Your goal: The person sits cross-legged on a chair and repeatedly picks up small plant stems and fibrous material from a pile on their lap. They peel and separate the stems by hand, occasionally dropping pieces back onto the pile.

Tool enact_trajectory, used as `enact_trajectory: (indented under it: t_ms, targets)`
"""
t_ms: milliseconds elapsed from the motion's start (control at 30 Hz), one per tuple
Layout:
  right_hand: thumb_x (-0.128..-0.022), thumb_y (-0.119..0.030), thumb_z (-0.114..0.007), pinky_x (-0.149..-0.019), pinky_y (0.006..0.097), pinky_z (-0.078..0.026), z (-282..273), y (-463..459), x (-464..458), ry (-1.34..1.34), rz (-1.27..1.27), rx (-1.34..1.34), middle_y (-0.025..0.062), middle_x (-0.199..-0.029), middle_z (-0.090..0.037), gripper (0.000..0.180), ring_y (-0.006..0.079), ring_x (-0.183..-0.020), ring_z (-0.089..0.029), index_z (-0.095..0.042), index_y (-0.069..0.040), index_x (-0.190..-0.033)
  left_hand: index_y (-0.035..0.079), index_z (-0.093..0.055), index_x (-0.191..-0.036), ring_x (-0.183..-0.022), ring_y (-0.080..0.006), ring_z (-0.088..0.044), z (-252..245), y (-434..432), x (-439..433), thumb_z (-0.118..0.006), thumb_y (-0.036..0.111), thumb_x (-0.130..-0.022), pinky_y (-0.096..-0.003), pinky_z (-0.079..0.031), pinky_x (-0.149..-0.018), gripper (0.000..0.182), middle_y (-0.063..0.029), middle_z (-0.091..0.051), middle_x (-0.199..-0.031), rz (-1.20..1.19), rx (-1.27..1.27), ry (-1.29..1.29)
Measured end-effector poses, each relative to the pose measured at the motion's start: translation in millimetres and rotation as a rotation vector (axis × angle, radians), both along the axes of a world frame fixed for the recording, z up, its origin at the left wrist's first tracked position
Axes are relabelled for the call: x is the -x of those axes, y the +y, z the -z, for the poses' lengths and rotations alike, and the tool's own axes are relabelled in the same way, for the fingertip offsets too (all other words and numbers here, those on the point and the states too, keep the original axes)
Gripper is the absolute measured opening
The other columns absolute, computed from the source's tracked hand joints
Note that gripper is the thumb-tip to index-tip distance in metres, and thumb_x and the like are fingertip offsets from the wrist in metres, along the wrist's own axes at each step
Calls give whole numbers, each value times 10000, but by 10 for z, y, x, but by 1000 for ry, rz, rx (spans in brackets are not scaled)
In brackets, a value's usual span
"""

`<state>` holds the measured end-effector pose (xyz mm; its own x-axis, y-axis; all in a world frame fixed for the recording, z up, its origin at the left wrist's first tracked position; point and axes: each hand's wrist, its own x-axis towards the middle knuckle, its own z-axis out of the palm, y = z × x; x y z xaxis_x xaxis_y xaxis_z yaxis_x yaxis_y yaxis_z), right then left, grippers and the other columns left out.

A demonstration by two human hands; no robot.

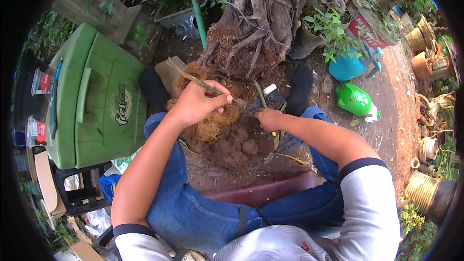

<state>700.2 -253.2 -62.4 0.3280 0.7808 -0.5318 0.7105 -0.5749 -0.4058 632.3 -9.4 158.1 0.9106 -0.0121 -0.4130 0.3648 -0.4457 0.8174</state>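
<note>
Between my thumb and fingers, my left hand (208, 101) holds a green-brown plant stem (194, 79), which slants up to the left over a heap of coconut fibre (208, 128). My right hand (270, 119) is closed at the edge of a dark plastic sheet (277, 101), beside further cut stems (259, 93); its fingertips are partly hidden, so what it grips is unclear. Dark loose soil (235, 148) lies below and between the hands. A small white cylinder (269, 89) lies just above my right hand.
A tree trunk with exposed roots (253, 43) stands ahead. To the left is a green plastic cooler box (108, 98). On the right lie a blue sprayer (348, 66) and a green bottle (353, 98), with plant pots (422, 64) farther out. A dark red stool (261, 188) is between my legs.
</note>
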Motion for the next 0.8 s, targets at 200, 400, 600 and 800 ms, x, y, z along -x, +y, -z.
enact_trajectory:
  t_ms: [200,400,600,800]
  targets:
    - [-898,-259,-758,-960,493,-530,-68,-17,-84,51,12,-23,213,-1181,-647,401,394,-1195,-611,-650,-38,-1215,-10,-697,-1040,-736,-95,-670,26,62,-2,-765,187,-915,-260,-520,-709,243,-59,-745,-900,-27,21,36]
    - [-919,-279,-737,-970,500,-524,-177,31,4,108,128,65,215,-1229,-652,452,398,-1186,-616,-630,-60,-1299,-19,-696,-1022,-731,-95,-663,62,44,-2,-771,183,-913,-254,-522,-695,241,-51,-726,-874,-36,67,5]
    - [-913,-259,-734,-953,512,-528,7,-12,27,54,-34,-109,224,-1127,-697,459,414,-1120,-649,-617,-44,-1301,-3,-716,-1005,-704,-91,-681,42,18,0,-764,201,-907,-264,-500,-654,231,-49,-741,-838,-59,65,8]
    - [-900,-207,-727,-913,503,-538,31,-4,31,41,-40,11,228,-1070,-707,371,408,-1094,-660,-628,0,-1191,-5,-721,-998,-698,-95,-684,90,-29,0,-769,200,-895,-276,-512,-656,234,-64,-738,-826,-34,38,26]
